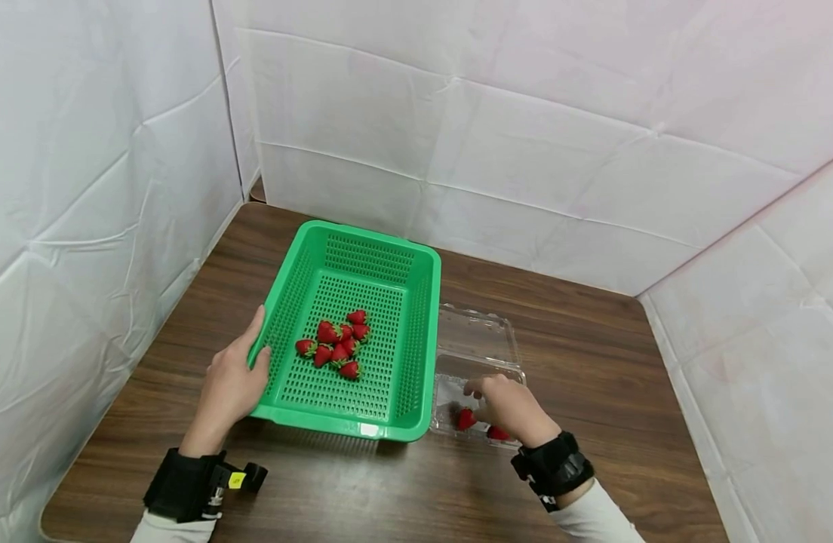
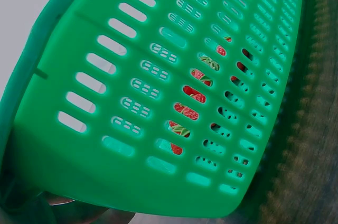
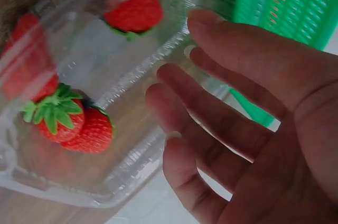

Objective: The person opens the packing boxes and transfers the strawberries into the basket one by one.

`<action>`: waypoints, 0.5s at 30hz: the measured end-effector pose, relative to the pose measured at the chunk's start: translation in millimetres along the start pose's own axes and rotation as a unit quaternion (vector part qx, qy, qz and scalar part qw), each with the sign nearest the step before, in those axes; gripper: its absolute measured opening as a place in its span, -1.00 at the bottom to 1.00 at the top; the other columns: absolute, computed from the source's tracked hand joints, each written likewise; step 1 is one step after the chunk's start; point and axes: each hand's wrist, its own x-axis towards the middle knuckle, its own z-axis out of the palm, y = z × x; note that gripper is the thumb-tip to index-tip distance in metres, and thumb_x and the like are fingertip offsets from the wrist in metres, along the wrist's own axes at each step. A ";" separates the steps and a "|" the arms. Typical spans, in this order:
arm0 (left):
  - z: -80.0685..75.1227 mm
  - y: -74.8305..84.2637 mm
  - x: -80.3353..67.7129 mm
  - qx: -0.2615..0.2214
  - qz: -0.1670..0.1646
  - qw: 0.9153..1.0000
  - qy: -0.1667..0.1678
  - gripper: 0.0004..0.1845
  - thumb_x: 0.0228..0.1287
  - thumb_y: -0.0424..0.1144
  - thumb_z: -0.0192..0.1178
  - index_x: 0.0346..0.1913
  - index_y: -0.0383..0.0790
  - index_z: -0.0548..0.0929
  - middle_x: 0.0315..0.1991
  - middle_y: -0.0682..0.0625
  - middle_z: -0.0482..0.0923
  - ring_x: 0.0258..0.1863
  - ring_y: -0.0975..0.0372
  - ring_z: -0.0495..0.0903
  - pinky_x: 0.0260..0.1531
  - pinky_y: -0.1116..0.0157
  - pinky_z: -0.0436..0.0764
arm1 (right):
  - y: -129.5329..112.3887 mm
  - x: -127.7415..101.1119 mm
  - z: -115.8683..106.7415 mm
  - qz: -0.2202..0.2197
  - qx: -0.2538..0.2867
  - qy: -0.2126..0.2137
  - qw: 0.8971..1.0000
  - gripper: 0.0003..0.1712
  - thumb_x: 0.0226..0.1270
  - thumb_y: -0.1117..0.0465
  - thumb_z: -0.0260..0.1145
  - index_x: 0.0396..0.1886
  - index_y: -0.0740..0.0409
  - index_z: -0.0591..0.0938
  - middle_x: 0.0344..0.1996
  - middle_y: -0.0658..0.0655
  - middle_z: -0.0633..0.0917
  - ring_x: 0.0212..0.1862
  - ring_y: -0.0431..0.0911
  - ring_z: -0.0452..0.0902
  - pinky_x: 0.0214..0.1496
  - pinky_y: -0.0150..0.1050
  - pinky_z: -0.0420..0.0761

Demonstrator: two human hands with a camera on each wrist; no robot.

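A green perforated plastic basket (image 1: 335, 427) holds several red strawberries (image 1: 327, 332) grouped on its floor. My left hand (image 1: 232, 383) grips the basket's left rim, thumb over the top and fingers underneath it. The left wrist view shows the basket's slotted wall (image 2: 79, 160) close up, with bits of strawberry through the slots. Over a clear plastic clamshell box (image 1: 476, 339) to the right, my right hand (image 1: 510, 407) reaches down, fingers spread and slightly bent, holding nothing. Several strawberries (image 3: 138, 10) lie in the clamshell near those fingertips, partly behind its glossy wall.
The clamshell's lid is folded back, away from me, close beside the basket's right side. Both stand on a dark wood-grain table (image 1: 579, 362). White sheeting (image 1: 525, 166) forms walls along the back and both sides.
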 end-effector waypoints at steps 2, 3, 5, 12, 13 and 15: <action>0.1 -0.3 0.1 0.001 0.001 1.000 0.000 -0.30 0.48 -0.29 -0.06 0.55 0.06 -0.08 0.36 -0.40 0.29 0.16 -0.29 0.46 -0.13 -0.17 0.51 | 0.4 1.1 2.3 -0.004 -0.005 -0.011 1.000 -0.70 0.09 0.30 0.48 -0.13 0.16 0.71 -0.21 0.18 0.72 -0.18 -0.01 0.64 -0.19 -0.07 0.62; 0.2 -0.7 0.4 0.002 0.003 1.000 0.002 -0.31 0.48 -0.29 -0.06 0.55 0.05 -0.07 0.35 -0.40 0.29 0.15 -0.29 0.47 -0.13 -0.17 0.51 | 0.4 1.6 3.2 -0.007 -0.007 -0.016 1.000 -0.69 0.08 0.30 0.49 -0.13 0.17 0.71 -0.21 0.19 0.72 -0.17 0.00 0.65 -0.19 -0.07 0.63; 0.5 -1.2 0.5 0.002 0.006 1.000 0.004 -0.31 0.47 -0.29 -0.05 0.55 0.05 -0.06 0.35 -0.40 0.30 0.11 -0.28 0.50 -0.17 -0.14 0.52 | 0.7 3.0 5.5 -0.012 -0.011 -0.024 1.000 -0.70 0.07 0.31 0.49 -0.14 0.18 0.71 -0.21 0.19 0.72 -0.17 0.02 0.65 -0.19 -0.07 0.63; 0.6 -2.7 0.7 0.001 0.010 1.000 0.006 -0.31 0.47 -0.29 -0.05 0.55 0.05 -0.06 0.34 -0.40 0.31 0.04 -0.27 0.55 -0.28 -0.03 0.51 | 1.9 7.8 15.1 -0.021 -0.012 -0.048 0.999 -0.71 0.07 0.31 0.49 -0.14 0.11 0.75 -0.21 0.11 0.75 -0.14 -0.02 0.67 -0.16 -0.09 0.64; 0.5 -2.7 0.5 0.000 0.009 1.000 0.005 -0.31 0.47 -0.28 -0.05 0.55 0.05 -0.05 0.35 -0.40 0.31 0.04 -0.27 0.55 -0.29 -0.02 0.51 | 2.0 8.4 16.3 -0.023 -0.011 -0.048 0.999 -0.70 0.07 0.31 0.49 -0.14 0.10 0.76 -0.20 0.10 0.76 -0.13 -0.02 0.67 -0.15 -0.09 0.65; 0.0 -2.4 0.2 -0.001 0.009 1.000 0.005 -0.31 0.48 -0.28 -0.05 0.55 0.05 -0.05 0.35 -0.40 0.30 0.06 -0.27 0.54 -0.27 -0.04 0.51 | 2.5 9.2 19.0 -0.029 -0.015 -0.048 0.998 -0.69 0.07 0.32 0.48 -0.13 0.08 0.76 -0.17 0.10 0.76 -0.09 -0.01 0.68 -0.13 -0.09 0.66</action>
